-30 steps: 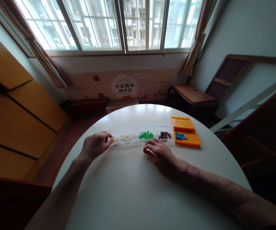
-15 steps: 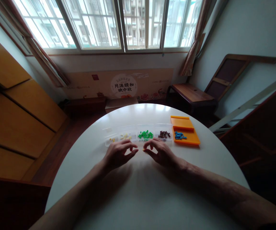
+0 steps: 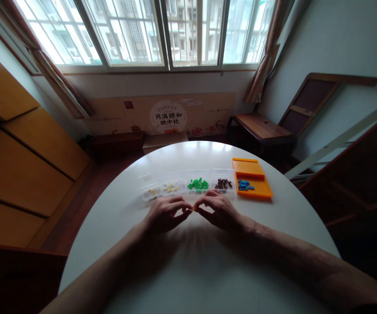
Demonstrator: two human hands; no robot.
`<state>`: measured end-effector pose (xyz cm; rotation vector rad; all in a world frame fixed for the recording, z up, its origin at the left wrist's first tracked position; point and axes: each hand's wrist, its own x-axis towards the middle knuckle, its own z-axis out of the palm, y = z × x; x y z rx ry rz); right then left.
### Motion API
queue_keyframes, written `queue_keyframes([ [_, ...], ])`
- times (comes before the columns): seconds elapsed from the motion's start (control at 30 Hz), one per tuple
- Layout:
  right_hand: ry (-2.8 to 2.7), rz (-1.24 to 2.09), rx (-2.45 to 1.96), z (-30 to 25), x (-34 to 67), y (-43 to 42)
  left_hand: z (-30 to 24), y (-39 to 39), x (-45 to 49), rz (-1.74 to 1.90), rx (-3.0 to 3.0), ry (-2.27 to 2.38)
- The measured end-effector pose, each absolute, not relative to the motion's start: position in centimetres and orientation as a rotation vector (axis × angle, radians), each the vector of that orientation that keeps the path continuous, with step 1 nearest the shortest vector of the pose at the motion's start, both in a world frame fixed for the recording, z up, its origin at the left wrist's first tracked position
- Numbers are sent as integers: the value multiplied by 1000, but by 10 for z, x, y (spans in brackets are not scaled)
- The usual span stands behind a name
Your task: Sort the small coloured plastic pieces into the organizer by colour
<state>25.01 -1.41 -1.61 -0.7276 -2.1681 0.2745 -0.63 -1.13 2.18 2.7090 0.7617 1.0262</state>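
My left hand (image 3: pixel 166 214) and my right hand (image 3: pixel 220 212) meet fingertip to fingertip above the white table (image 3: pixel 188 270). Both are closed in a pinch on a tiny yellow-orange piece (image 3: pixel 193 209), mostly hidden by the fingers. Just beyond them lies a clear compartment box (image 3: pixel 184 192). From left to right it holds a few yellow pieces (image 3: pixel 151 192), pale cream pieces (image 3: pixel 171 187), green pieces (image 3: pixel 197 185) and dark brown pieces (image 3: pixel 224 184). The right fingers overlap the near edge of the brown compartment in view.
To the right of the clear box, an orange case (image 3: pixel 260 187) lies open with blue pieces (image 3: pixel 245 185) inside. Past the table's curved far edge stand a wooden stool (image 3: pixel 262 126) and a low carton (image 3: pixel 165 139). Wooden cabinets (image 3: pixel 21 165) line the left.
My left hand has moved right and slightly down, and its finger and thumb have closed at the piece in my right fingertips. The right hand has shifted slightly left.
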Motion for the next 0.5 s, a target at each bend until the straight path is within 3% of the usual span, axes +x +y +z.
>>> queue_keyframes([
  [0.3,-2202,214,-790,-16,248,-15,20,-3,-19,991,2746,823],
  [0.5,-2333,91,-943,-15,245,-19,34,14,-57,917,2802,1140],
])
